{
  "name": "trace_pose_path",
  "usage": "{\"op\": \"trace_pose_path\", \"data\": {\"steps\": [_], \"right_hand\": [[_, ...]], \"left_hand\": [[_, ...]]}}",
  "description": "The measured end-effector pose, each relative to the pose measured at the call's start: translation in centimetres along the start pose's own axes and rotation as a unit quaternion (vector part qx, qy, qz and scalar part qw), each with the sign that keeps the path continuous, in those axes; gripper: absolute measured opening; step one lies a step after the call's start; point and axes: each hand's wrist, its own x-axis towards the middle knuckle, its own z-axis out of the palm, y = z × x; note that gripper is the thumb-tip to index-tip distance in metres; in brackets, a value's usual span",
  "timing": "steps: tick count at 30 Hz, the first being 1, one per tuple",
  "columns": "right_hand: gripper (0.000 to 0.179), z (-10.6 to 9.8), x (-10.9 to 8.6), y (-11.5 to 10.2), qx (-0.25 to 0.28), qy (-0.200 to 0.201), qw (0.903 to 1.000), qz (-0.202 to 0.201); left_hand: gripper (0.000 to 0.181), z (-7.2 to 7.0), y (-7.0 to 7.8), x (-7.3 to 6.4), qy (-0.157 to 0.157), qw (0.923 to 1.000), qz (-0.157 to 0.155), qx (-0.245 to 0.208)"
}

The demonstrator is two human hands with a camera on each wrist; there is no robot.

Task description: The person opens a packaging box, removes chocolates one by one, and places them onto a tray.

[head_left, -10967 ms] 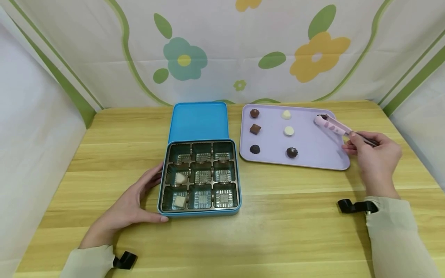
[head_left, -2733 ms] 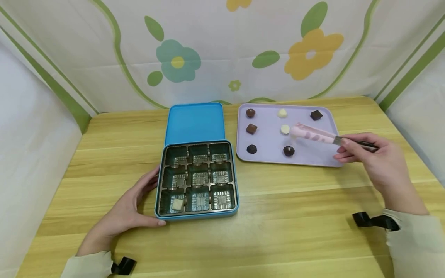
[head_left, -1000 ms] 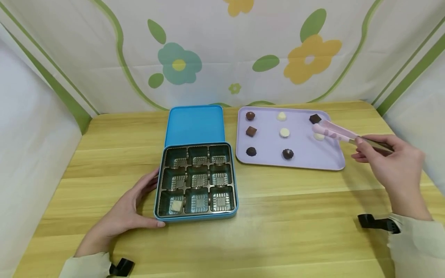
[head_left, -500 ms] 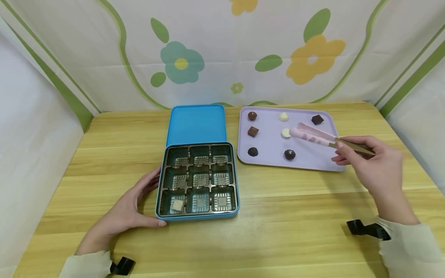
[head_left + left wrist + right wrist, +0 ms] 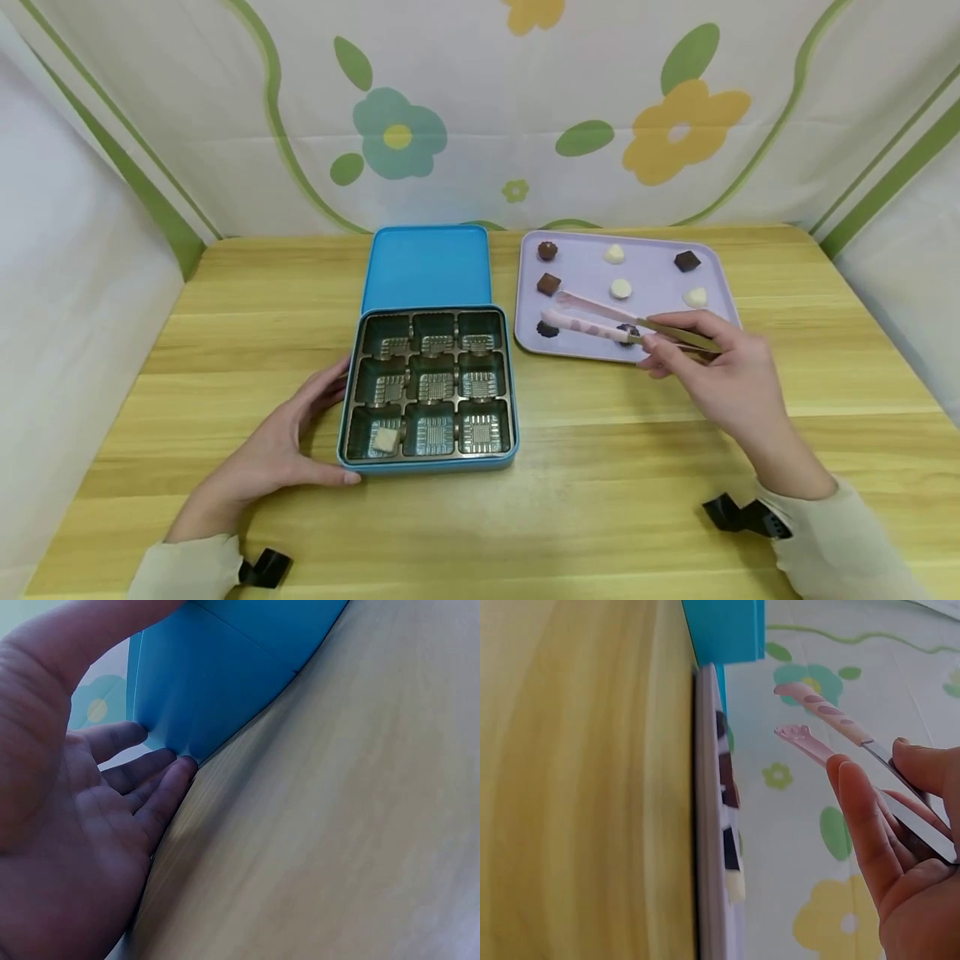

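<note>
My left hand (image 5: pixel 270 454) rests against the near left corner of a blue tin (image 5: pixel 435 468), thumb at the front, straight fingers on its side (image 5: pixel 217 675). A white square chocolate (image 5: pixel 386 440) lies in the tin's near left compartment. With my right hand (image 5: pixel 723 375) I hold pink-tipped tongs (image 5: pixel 588 327) above the lilac tray (image 5: pixel 585 271). The tongs' tips stand apart with nothing between them, as the right wrist view shows. Beneath and around them sit a brown square chocolate (image 5: pixel 548 284) and a dark round one (image 5: pixel 547 330), partly covered.
Several more chocolates sit on the tray, including a white one (image 5: pixel 696 297) and a dark one (image 5: pixel 686 261) at the right. A blue lid (image 5: pixel 427 267) lies behind the tin. A flowered curtain (image 5: pixel 480 108) borders the wooden table (image 5: pixel 585 517).
One white chocolate left the tin's middle left compartment; a white chocolate now sits on the tray's right. In the last second my right hand carried the empty tongs leftward. My left hand stayed put.
</note>
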Motion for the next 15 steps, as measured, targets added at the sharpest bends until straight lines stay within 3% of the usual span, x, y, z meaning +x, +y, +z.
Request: {"op": "trace_pose_path", "data": {"steps": [7, 15], "right_hand": [[0.022, 2.7, 0.5, -0.3, 0.059, -0.054, 0.9967, -0.016], [0.023, 5.0, 1.1, -1.7, 0.095, -0.076, 0.9921, -0.033]], "left_hand": [[0.133, 0.0, -0.1, 0.0, 0.001, 1.0, 0.002, 0.004], [0.134, -0.1, -0.1, 0.1, 0.0, 1.0, 0.001, 0.0]]}}
